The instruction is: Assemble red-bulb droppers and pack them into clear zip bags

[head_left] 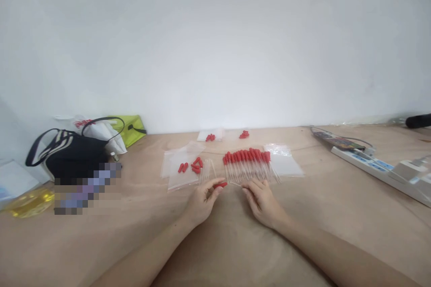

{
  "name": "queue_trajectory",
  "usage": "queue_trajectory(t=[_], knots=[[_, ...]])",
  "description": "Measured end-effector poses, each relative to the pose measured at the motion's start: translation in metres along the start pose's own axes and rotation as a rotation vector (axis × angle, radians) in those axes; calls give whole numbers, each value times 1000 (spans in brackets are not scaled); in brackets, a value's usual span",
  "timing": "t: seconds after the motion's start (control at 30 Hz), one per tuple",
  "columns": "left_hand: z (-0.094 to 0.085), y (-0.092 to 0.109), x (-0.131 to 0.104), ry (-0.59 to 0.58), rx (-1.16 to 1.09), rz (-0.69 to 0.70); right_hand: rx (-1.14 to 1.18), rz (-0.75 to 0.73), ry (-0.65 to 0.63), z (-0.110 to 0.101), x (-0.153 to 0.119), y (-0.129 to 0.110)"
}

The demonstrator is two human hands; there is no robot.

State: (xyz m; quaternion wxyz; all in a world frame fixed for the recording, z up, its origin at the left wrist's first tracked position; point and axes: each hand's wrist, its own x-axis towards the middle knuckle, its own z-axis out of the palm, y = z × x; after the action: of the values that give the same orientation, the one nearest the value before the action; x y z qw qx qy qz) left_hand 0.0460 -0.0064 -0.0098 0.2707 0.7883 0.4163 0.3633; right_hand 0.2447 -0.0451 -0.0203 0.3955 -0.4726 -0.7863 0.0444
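Observation:
Between the thumb and fingers of my left hand (207,195) is a red rubber bulb (220,185). My right hand (261,199) pinches a thin clear dropper tube (236,184), its end pointing at the bulb with a small gap between them. Just beyond my hands lies a row of droppers with red bulbs (247,156), side by side, bulbs facing the wall. Several bare clear tubes (206,170) lie beyond my left hand. Next to them, loose red bulbs (196,165) rest on clear plastic bags (175,181).
Farther back are more red bulbs (244,134) and a plastic bag (202,135). Another clear bag (286,163) lies right of the row. A power strip (380,172) and phone (340,140) are at right; a black bag (77,157) and green bag (133,130) at left.

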Motion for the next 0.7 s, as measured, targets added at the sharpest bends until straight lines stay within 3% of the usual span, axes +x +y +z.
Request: queue_trajectory(t=[0.17, 0.7], knots=[[-1, 2, 2, -17, 102, 69, -7, -21, -20, 4, 4, -1], [1, 4, 1, -31, 73, 124, 9, -47, -88, -1, 5, -3]])
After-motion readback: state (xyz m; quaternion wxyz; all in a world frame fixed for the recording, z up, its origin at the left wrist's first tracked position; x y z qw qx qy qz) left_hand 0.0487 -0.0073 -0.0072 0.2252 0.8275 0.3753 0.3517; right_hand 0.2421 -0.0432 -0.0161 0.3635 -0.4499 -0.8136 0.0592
